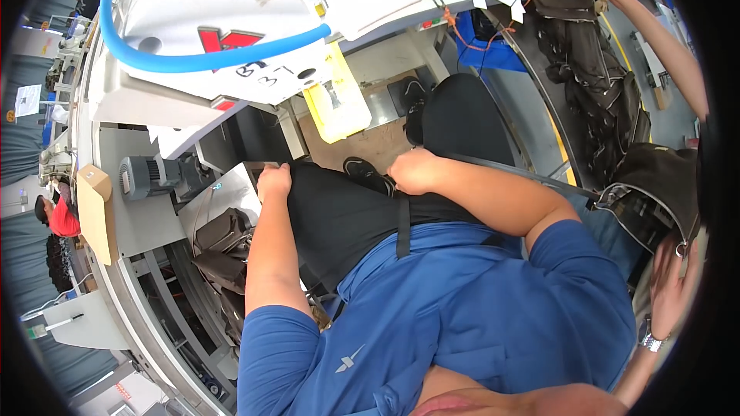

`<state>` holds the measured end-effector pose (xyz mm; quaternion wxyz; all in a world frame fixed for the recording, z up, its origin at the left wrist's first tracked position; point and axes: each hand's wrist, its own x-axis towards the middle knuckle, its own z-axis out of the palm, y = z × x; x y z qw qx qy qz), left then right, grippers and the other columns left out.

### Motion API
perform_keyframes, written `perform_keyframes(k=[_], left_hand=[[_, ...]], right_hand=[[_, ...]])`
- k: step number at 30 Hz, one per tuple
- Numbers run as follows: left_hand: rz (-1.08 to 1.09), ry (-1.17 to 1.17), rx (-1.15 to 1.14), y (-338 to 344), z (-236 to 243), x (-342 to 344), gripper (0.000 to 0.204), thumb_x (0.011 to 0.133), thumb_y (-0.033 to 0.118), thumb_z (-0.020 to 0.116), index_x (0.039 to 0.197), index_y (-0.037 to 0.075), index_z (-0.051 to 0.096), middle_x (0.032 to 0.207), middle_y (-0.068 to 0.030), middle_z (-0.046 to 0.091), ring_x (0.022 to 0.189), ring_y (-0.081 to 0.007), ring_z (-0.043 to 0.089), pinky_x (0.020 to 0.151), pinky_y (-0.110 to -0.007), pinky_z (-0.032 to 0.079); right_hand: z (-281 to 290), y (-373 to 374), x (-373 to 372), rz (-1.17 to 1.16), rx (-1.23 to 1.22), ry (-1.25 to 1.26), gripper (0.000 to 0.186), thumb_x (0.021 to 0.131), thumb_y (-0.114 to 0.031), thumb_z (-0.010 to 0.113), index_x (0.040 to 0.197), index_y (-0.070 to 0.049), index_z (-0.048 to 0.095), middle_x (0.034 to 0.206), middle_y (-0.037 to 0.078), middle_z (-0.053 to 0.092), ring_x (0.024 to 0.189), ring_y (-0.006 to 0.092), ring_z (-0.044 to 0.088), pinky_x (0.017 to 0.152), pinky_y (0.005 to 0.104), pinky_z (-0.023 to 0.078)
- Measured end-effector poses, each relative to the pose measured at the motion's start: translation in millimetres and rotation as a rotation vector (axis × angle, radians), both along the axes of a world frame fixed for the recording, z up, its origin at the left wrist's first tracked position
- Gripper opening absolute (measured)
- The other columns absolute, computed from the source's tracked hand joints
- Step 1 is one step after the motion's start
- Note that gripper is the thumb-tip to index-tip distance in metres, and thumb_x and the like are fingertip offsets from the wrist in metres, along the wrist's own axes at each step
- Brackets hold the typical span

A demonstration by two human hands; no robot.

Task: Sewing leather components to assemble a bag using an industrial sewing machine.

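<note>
Splayed-out sitting pose, seen from above

So the blue shirt (493, 308) fills most of the lower part, with a big white machine cover (173, 11) up top. Next biggest: the black trousers (331, 204), right in the middle, just beyond the shirt. The left thigh's long axis slants up-left from the waist; the right one points more toward the top. Dark brown bags (220, 243) sit left of the left forearm. A blue hose (223, 62) curves across the cover, near a yellow tray (337, 123).

Left hand (274, 182): fingers curled, at the left knee. Right hand (412, 171): curled too, over the lap. Can't tell if either's actually gripping cloth. Smallest: a black strap (403, 231), running lengthwise near the waist.
</note>
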<state>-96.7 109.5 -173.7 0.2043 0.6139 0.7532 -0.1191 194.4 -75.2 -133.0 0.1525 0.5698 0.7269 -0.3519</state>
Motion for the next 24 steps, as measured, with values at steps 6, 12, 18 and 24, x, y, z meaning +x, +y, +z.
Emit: perform_keyframes(k=[6, 12, 18, 24], left_hand=[[0.008, 0.014, -0.009, 1, 0, 1, 0.053, 0.091, 0.045, 0.057, 0.127, 0.007, 0.066, 0.134, -0.0195, 0.065, 0.128, -0.0371, 0.060, 0.108, -0.047, 0.047], [0.007, -0.003, -0.007, 4, -10, -6, 0.056, 0.090, 0.046, 0.057, 0.128, 0.005, 0.065, 0.134, -0.0206, 0.064, 0.128, -0.0377, 0.059, 0.108, -0.047, 0.046], [0.017, -0.084, 0.119, 11, -33, -19, 0.059, 0.088, 0.046, 0.057, 0.120, -0.001, 0.070, 0.128, -0.0291, 0.065, 0.128, -0.0433, 0.056, 0.111, -0.047, 0.042], [0.166, -0.068, -0.024, 14, -29, -18, 0.071, 0.092, 0.048, 0.049, 0.132, -0.010, 0.058, 0.142, -0.0305, 0.054, 0.135, -0.0393, 0.052, 0.113, -0.045, 0.040]], right_hand=[[0, -1, 1, -0.038, -0.003, 0.019, 0.027, 0.092, -0.026, 0.066, 0.103, -0.005, 0.077, 0.107, 0.016, 0.075, 0.102, 0.0351, 0.071, 0.085, 0.0467, 0.057], [1, 0, 0, -0.002, 0.019, -0.012, 0.024, 0.088, -0.021, 0.065, 0.101, -0.005, 0.078, 0.105, 0.017, 0.075, 0.100, 0.0356, 0.072, 0.083, 0.0467, 0.058], [3, 0, -3, -0.003, 0.035, 0.011, 0.022, 0.083, -0.021, 0.065, 0.093, -0.007, 0.078, 0.097, 0.017, 0.076, 0.093, 0.0351, 0.073, 0.078, 0.0477, 0.059], [5, -3, -2, 0.047, 0.064, 0.001, 0.018, 0.081, -0.016, 0.068, 0.092, -0.006, 0.078, 0.097, 0.016, 0.076, 0.093, 0.0338, 0.074, 0.075, 0.0469, 0.059]])
